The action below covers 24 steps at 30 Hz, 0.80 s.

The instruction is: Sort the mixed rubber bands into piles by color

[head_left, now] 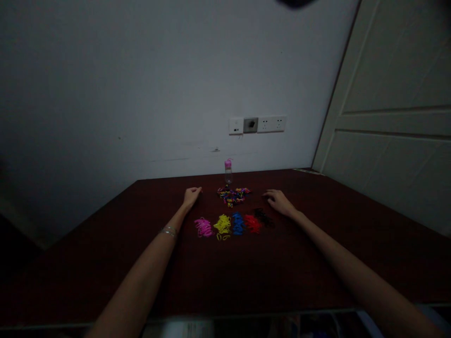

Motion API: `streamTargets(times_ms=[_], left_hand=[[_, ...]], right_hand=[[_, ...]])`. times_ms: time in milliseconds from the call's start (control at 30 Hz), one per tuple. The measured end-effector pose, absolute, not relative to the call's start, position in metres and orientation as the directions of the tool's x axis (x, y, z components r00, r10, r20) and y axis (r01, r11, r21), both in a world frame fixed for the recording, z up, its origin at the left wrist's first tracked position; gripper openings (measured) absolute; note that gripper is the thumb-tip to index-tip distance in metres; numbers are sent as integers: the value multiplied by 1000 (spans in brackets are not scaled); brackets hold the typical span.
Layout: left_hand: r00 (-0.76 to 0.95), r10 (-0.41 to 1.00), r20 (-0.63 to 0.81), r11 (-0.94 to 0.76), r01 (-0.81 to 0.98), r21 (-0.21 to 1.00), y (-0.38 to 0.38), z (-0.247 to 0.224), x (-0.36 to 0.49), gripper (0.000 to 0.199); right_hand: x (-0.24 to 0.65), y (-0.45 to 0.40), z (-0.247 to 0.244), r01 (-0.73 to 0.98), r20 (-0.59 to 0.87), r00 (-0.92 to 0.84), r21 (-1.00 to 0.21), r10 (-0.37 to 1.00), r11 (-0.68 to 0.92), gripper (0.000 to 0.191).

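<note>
Mid-sort imo. L hand (192, 196), 9 o'clock of mixed bands (237, 200): can't tell if pinching. R hand (279, 202), 3 o'clock: loosely spread. Next: precise pinch.

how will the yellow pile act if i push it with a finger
The yellow pile would likely spread rather than slide as one, since it looks like many loose pieces, with two loops lying just in front. Each piece seems thin, so probably light and floppy. Some might tangle, as they overlap.
</note>
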<state>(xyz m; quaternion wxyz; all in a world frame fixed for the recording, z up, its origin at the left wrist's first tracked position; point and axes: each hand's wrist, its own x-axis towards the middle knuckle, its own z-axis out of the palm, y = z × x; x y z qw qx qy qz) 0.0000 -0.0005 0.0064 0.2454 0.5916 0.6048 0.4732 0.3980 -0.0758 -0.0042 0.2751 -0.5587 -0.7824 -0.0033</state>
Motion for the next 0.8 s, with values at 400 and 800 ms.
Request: streamTargets(times_ms=[400,800], left_hand=[[-174,944,280,-160,500,851,0,3,1,39],[-130,943,308,-203,508,837,0,2,1,36]], right_hand=[[288,-100,54,696,385,-591,-202,709,689,18],[270,-96,43,814,307,-554,1,774,581,18]])
